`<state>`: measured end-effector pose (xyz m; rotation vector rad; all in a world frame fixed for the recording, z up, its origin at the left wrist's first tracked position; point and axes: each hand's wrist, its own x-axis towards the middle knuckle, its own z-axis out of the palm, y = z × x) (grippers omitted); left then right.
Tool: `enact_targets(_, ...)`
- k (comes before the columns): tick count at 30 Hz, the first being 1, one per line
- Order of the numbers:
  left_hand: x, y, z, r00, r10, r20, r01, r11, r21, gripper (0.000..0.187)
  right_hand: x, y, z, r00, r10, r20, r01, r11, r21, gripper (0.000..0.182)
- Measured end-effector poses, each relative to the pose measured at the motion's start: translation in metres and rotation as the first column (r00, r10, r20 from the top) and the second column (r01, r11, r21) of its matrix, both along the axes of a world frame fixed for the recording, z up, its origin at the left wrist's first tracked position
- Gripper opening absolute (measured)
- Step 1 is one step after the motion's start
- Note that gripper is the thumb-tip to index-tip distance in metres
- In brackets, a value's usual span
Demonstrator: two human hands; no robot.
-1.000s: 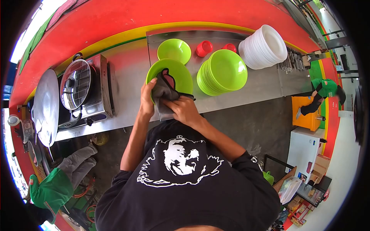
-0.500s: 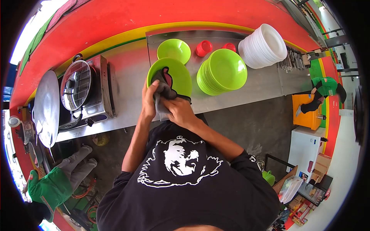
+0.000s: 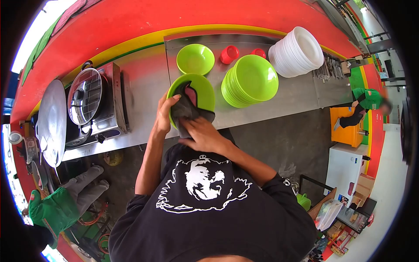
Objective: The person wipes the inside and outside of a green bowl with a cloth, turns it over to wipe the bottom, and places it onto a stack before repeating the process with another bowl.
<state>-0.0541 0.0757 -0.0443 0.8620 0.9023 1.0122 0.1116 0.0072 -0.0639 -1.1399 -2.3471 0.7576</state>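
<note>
My left hand [image 3: 164, 114] grips the left rim of a lime-green bowl [image 3: 206, 91], its thumb over the edge and pressing on a dark grey cloth [image 3: 185, 105] with a pinkish patch. The bowl is tilted toward me at the counter's front edge. Bent over the lower part of that cloth, my right hand [image 3: 201, 134] holds it against the bowl's near side; some of its fingertips are hidden in the folds. Just behind stands a single green bowl [image 3: 195, 59]. To the right is a tall stack of green bowls [image 3: 251, 81].
Along the steel counter [image 3: 292, 94] are red cups [image 3: 229, 54], a stack of white plates [image 3: 297, 52] and cutlery [image 3: 331, 67]. A stove with a glass-lidded pan [image 3: 86, 97] and a large metal disc [image 3: 52, 122] stand left. Co-workers in green [image 3: 56, 214] are at both sides.
The held bowl has come slightly down toward me and tipped more. The cloth has spread wider over its near side, and my right hand has shifted a little lower.
</note>
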Motion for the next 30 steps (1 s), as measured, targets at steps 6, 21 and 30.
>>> enact_targets(6, 0.012, -0.005, -0.004, 0.996, -0.085, 0.013, 0.085, 0.996, 0.025, 0.055, 0.003, 0.03, 0.004, 0.981, -0.03, -0.193, -0.014, 0.976, -0.218, 0.081)
enact_targets(21, 0.003, 0.001, 0.021, 0.995, 0.047, 0.09, -0.03, 0.983, -0.184, 0.056, 0.074, 0.034, 0.009, 0.994, 0.086, 0.072, -0.101, 0.967, 0.235, 0.037)
enact_targets(30, -0.003, 0.009, -0.02, 0.959, 0.06, -0.276, -0.019, 0.988, 0.152, 0.065, 0.069, 0.028, 0.022, 0.614, -0.415, -0.671, 0.25, 0.909, -0.333, 0.017)
